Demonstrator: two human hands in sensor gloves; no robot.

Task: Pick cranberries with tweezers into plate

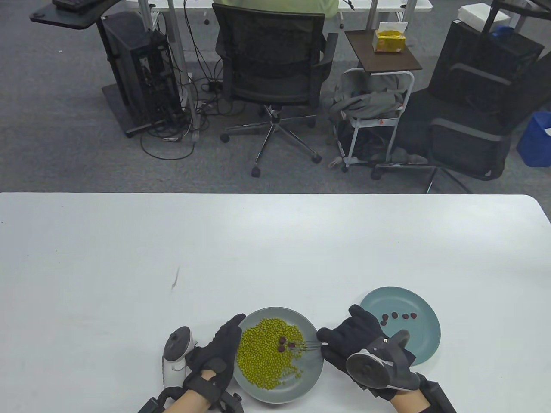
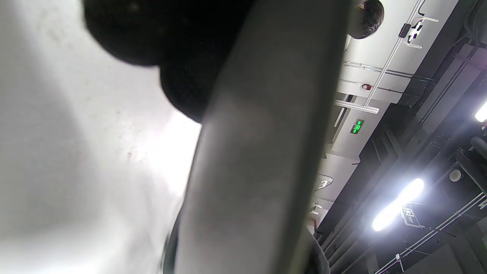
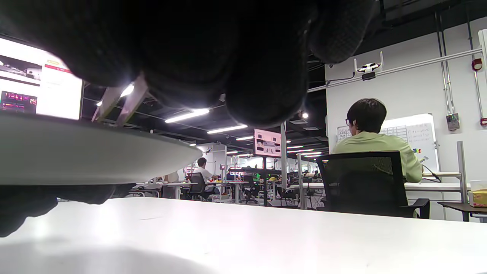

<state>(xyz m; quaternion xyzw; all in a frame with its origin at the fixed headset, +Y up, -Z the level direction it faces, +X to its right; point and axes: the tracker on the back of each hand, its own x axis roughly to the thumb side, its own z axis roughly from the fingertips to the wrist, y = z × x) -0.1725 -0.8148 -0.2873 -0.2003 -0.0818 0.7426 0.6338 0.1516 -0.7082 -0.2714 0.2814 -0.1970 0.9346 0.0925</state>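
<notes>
A grey plate (image 1: 308, 378) near the table's front edge holds a heap of green peas (image 1: 262, 357) and three dark red cranberries (image 1: 285, 343). My right hand (image 1: 348, 344) grips metal tweezers (image 1: 311, 345) whose tips reach the cranberries among the peas. My left hand (image 1: 217, 352) rests against the grey plate's left rim. A teal plate (image 1: 419, 340) to the right holds several cranberries (image 1: 398, 317). In the left wrist view the grey plate's rim (image 2: 262, 152) fills the middle. In the right wrist view the plate's rim (image 3: 95, 156) and tweezers (image 3: 121, 99) show under my fingers.
The white table (image 1: 258, 249) stretches wide behind the plates. Beyond its far edge stand an office chair (image 1: 275, 73), a computer tower (image 1: 137, 69) and a small cart (image 1: 379, 112). A small dark mark (image 1: 175, 279) lies on the table left of centre.
</notes>
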